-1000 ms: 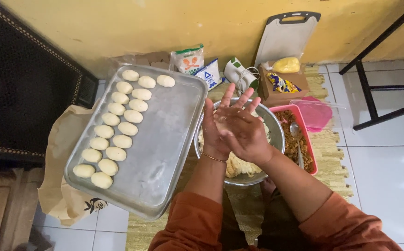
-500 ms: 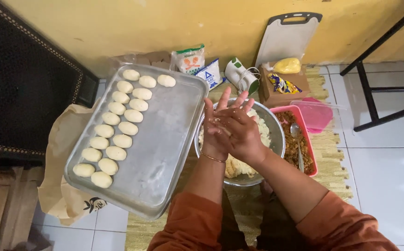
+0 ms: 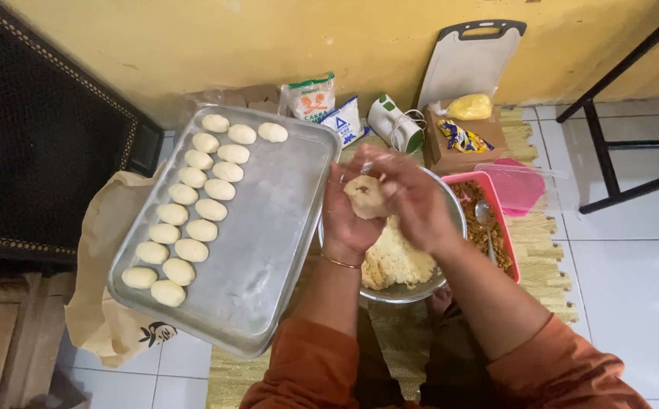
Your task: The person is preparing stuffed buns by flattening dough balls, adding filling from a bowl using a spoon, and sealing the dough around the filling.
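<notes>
My left hand [image 3: 348,220] cups a pale lump of dough [image 3: 365,197] with a brown spot of filling showing on top. My right hand [image 3: 411,198] closes over the lump from the right, fingers pinching its edge. Both hands hover over a round metal bowl [image 3: 451,204] that holds a heap of crumbly pale dough [image 3: 394,261]. To the left lies a large metal tray [image 3: 276,227] with several shaped oval dough pieces [image 3: 193,227] in two rows along its left side.
A pink container [image 3: 507,242] of brown filling with a spoon sits right of the bowl, its pink lid beside it. Packets, a white mixer [image 3: 394,125], a cardboard box and a cutting board [image 3: 466,60] stand by the yellow wall. A black chair frame [image 3: 617,144] is at right.
My hands were pressed together with fingers spread, rolling the dough; now they have parted, and the dough lump with filling shows in my left palm.
</notes>
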